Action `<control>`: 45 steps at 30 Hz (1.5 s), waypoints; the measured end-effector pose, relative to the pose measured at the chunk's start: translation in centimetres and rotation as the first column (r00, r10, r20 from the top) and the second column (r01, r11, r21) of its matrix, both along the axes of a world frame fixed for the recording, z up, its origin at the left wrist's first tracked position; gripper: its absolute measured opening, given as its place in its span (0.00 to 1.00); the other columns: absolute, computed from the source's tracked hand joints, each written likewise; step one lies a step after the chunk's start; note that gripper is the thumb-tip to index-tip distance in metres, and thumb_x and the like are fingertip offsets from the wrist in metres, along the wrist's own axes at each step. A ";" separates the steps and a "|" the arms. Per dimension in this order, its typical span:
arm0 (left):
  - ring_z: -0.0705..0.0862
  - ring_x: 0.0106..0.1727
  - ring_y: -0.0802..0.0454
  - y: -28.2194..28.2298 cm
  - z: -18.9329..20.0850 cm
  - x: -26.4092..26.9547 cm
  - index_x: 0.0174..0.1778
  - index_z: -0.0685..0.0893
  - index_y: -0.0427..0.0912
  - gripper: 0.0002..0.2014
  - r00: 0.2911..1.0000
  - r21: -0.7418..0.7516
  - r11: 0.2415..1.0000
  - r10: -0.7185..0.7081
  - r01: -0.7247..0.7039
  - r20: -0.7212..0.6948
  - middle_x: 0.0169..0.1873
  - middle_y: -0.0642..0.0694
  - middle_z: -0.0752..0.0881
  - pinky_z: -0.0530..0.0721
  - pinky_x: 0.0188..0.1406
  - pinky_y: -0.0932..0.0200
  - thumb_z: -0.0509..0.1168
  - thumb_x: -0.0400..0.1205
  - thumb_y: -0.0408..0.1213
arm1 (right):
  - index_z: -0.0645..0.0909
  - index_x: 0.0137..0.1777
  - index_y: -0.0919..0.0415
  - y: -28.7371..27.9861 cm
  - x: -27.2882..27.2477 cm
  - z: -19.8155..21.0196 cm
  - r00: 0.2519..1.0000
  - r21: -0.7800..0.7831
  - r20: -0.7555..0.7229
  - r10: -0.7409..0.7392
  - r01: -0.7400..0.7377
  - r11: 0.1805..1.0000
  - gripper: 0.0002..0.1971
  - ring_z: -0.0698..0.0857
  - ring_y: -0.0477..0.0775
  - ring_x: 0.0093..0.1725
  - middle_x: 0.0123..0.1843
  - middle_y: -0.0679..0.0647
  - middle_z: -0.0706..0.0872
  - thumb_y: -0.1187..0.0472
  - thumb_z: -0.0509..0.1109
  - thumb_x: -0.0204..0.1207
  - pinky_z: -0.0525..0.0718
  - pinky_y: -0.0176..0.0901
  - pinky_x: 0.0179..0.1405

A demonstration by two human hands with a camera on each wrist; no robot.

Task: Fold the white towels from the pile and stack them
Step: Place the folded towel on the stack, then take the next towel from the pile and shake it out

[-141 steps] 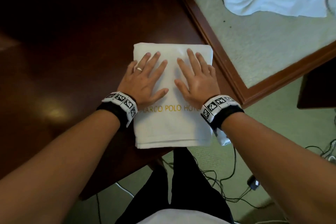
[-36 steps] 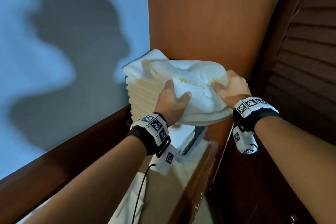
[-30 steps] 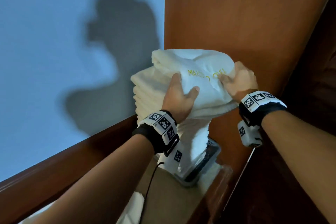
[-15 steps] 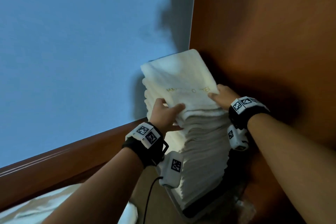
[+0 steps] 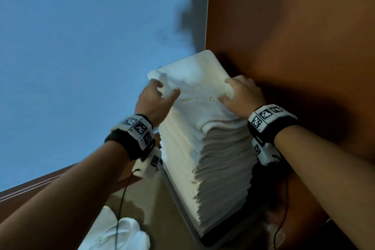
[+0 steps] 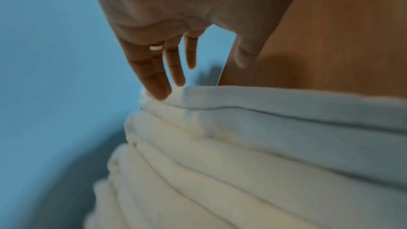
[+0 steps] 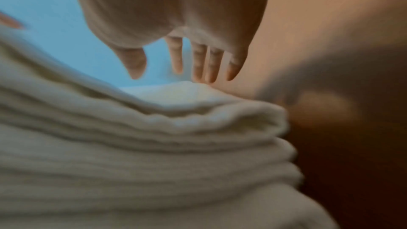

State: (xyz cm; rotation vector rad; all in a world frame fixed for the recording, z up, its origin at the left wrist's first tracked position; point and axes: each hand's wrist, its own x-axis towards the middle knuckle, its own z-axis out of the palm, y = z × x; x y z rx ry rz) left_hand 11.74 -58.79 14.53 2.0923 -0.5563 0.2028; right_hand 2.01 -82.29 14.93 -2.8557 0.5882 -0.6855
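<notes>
A tall stack of folded white towels point(image 5: 219, 164) stands in the corner between a blue wall and a wooden panel. The top towel point(image 5: 198, 85) bears gold lettering and lies flat on the stack. My left hand point(image 5: 160, 95) rests at its left edge; in the left wrist view the left hand point(image 6: 167, 69) has straight fingers, with the fingertips touching the top towel point(image 6: 286, 104). My right hand point(image 5: 241, 93) lies on the towel's right side next to the panel. In the right wrist view the right hand point(image 7: 198, 62) has straight fingers just over the stack point(image 7: 154, 145).
The blue wall point(image 5: 81, 46) is to the left and the wooden panel point(image 5: 294, 36) is close on the right. A dark tray point(image 5: 213, 239) is under the stack. A crumpled white cloth point(image 5: 121, 233) and a black cable point(image 5: 121, 199) lie below my left arm.
The folded towel went from the table to the top of the stack. Both hands gripped it a second ago; now their fingers are straight and it lies flat.
</notes>
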 end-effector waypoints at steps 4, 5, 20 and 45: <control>0.68 0.80 0.42 -1.7 1.6 3.9 0.79 0.71 0.56 0.34 0.944 0.456 0.882 -0.241 0.117 0.224 0.80 0.47 0.71 0.70 0.75 0.41 0.59 0.80 0.70 | 0.64 0.79 0.33 2.1 1.0 0.3 0.934 -0.021 -0.338 0.112 -0.126 0.992 0.38 0.60 0.62 0.81 0.84 0.46 0.62 0.20 0.49 0.70 0.60 0.69 0.74; 0.60 0.85 0.43 -2.2 1.9 5.0 0.82 0.67 0.61 0.37 0.939 0.570 0.813 -0.281 0.121 0.201 0.85 0.49 0.64 0.64 0.80 0.38 0.56 0.79 0.74 | 0.59 0.80 0.29 1.9 1.4 0.2 0.909 0.006 -0.402 0.112 -0.120 0.993 0.39 0.55 0.64 0.84 0.86 0.47 0.57 0.17 0.46 0.69 0.57 0.73 0.76; 0.39 0.88 0.37 -7.6 -5.7 12.3 0.84 0.49 0.71 0.41 0.917 0.765 0.582 -0.397 0.275 -0.028 0.89 0.45 0.43 0.39 0.85 0.45 0.47 0.74 0.76 | 0.47 0.81 0.23 -0.5 5.7 -7.0 0.856 0.257 -0.500 0.134 -0.001 0.967 0.47 0.40 0.63 0.87 0.88 0.42 0.37 0.13 0.39 0.57 0.46 0.78 0.79; 0.87 0.52 0.49 19.9 -2.3 0.9 0.56 0.89 0.49 0.18 0.932 0.649 0.701 -0.362 0.295 -0.031 0.51 0.49 0.90 0.84 0.60 0.51 0.68 0.82 0.58 | 0.86 0.39 0.62 21.0 -2.0 -3.1 0.948 0.046 0.236 0.215 -0.232 0.972 0.15 0.84 0.62 0.41 0.39 0.59 0.88 0.52 0.64 0.76 0.84 0.53 0.43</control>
